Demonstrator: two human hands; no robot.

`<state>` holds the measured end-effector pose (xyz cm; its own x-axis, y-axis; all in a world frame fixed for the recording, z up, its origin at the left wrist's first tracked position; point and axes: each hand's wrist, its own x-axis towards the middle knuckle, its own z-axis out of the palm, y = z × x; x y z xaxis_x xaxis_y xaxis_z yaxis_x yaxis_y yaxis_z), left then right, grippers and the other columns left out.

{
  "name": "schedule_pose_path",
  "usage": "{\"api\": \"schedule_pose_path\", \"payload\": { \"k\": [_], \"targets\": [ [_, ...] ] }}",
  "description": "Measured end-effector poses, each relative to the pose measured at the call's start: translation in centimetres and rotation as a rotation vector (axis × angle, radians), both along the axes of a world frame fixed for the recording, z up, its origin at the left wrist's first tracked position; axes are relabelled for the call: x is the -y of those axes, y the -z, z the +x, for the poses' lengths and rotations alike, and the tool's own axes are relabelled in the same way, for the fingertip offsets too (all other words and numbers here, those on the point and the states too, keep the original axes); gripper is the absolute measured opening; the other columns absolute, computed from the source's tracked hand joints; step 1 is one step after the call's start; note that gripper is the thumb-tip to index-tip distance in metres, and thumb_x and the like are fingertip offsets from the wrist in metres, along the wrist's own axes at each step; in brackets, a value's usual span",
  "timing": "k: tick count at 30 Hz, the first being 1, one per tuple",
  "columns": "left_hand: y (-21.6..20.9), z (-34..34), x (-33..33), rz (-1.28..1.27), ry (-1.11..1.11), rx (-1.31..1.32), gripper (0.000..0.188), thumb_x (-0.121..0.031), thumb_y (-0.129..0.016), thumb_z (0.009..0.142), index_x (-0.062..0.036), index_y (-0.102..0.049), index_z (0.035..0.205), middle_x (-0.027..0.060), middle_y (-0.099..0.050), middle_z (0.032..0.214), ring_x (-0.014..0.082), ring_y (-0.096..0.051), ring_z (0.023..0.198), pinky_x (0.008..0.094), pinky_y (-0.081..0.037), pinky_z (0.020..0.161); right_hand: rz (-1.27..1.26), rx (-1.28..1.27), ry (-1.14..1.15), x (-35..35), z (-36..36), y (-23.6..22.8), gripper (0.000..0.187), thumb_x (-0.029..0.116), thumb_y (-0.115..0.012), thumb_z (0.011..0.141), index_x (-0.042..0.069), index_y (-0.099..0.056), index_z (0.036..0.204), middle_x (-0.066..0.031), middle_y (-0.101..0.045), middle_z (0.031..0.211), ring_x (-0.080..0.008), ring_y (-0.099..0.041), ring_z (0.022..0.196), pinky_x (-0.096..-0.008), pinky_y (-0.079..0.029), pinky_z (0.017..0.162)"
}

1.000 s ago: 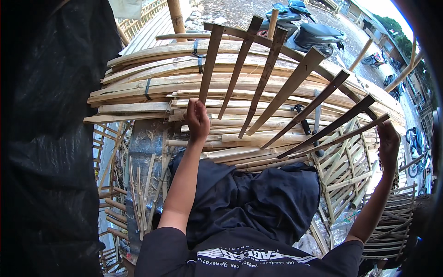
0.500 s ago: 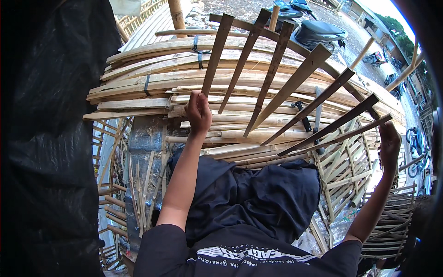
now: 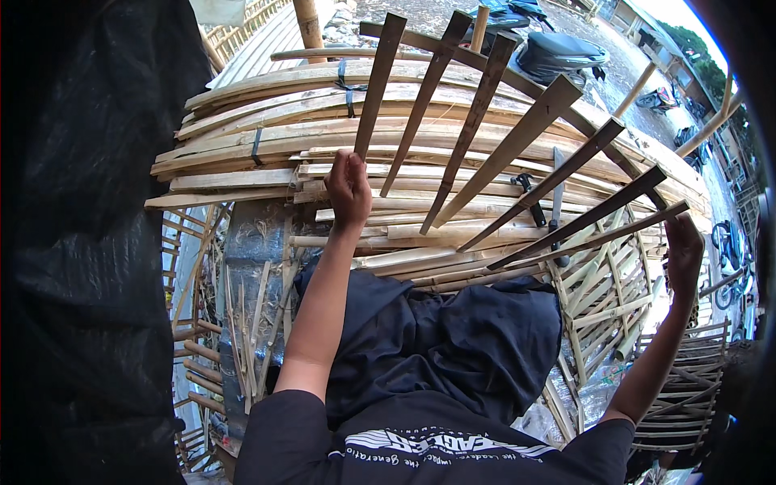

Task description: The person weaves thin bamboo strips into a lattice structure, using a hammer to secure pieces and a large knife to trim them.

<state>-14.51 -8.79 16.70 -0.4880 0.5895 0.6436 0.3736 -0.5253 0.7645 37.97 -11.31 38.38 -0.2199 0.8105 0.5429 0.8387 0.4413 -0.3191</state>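
Note:
Before me stands a fan-like frame of several flat brown bamboo slats, joined by a curved bamboo crosspiece (image 3: pixel 524 83) near their upper ends. My left hand (image 3: pixel 349 192) is closed round the lower end of the leftmost slat (image 3: pixel 380 85). At the far right, my right hand (image 3: pixel 684 252) grips the frame's corner, where the rightmost slat (image 3: pixel 614 234) meets the crosspiece; its fingers are partly hidden. Beneath the frame, a knife (image 3: pixel 558 190) with a pale blade and dark handle lies on the bamboo, beside a small black-handled tool (image 3: pixel 529 200).
Long pale split-bamboo strips (image 3: pixel 267 137), some tied in bundles, lie stacked across the front. A black sheet (image 3: pixel 97 242) hangs at the left. Woven bamboo lattice (image 3: pixel 610 299) lies at the right. Beyond the stack stand a bamboo post (image 3: pixel 308 28) and parked motorbikes (image 3: pixel 562 52).
My left hand has risen slightly with the leftmost slat, and the left part of the frame has shifted a little up and left. My right hand stays almost in place.

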Motion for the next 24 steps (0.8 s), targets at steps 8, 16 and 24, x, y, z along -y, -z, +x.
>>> {"api": "schedule_pose_path", "payload": {
  "k": [8, 16, 24],
  "targets": [
    [0.6, 0.1, 0.0, -0.010, 0.016, 0.039, 0.028, -0.021, -0.045, 0.101, -0.0036, -0.049, 0.081, 0.0012, -0.046, 0.054, 0.0076, -0.044, 0.047, 0.0257, -0.034, 0.044, 0.014, 0.020, -0.013, 0.1, 0.6, 0.2, 0.016, 0.015, -0.060, 0.095, 0.000, -0.058, 0.091, 0.0021, -0.044, 0.068, -0.0060, -0.033, 0.063, -0.0268, -0.029, 0.053],
    [-1.7, 1.3, 1.2, -0.038, 0.188, 0.000, 0.029, -0.025, -0.036, 0.104, -0.0052, -0.046, 0.085, 0.0011, -0.045, 0.060, 0.0066, -0.044, 0.048, 0.0224, -0.035, 0.044, -0.056, -0.072, 0.025, 0.1, 1.8, 0.9, 0.019, 0.014, -0.062, 0.094, -0.003, -0.061, 0.101, -0.0019, -0.064, 0.086, -0.0035, -0.054, 0.080, -0.0223, -0.044, 0.068],
    [-5.7, 2.3, 2.5, -0.072, 0.323, 0.156, 0.040, -0.041, -0.028, 0.104, -0.0042, -0.045, 0.107, -0.0001, -0.039, 0.062, 0.0062, -0.038, 0.048, 0.0221, -0.035, 0.046, -0.057, -0.017, 0.000, 0.4, 1.3, 0.8, 0.019, 0.014, -0.061, 0.095, -0.004, -0.061, 0.103, -0.0047, -0.063, 0.086, -0.0064, -0.053, 0.078, -0.0252, -0.044, 0.069]
  ]
}}
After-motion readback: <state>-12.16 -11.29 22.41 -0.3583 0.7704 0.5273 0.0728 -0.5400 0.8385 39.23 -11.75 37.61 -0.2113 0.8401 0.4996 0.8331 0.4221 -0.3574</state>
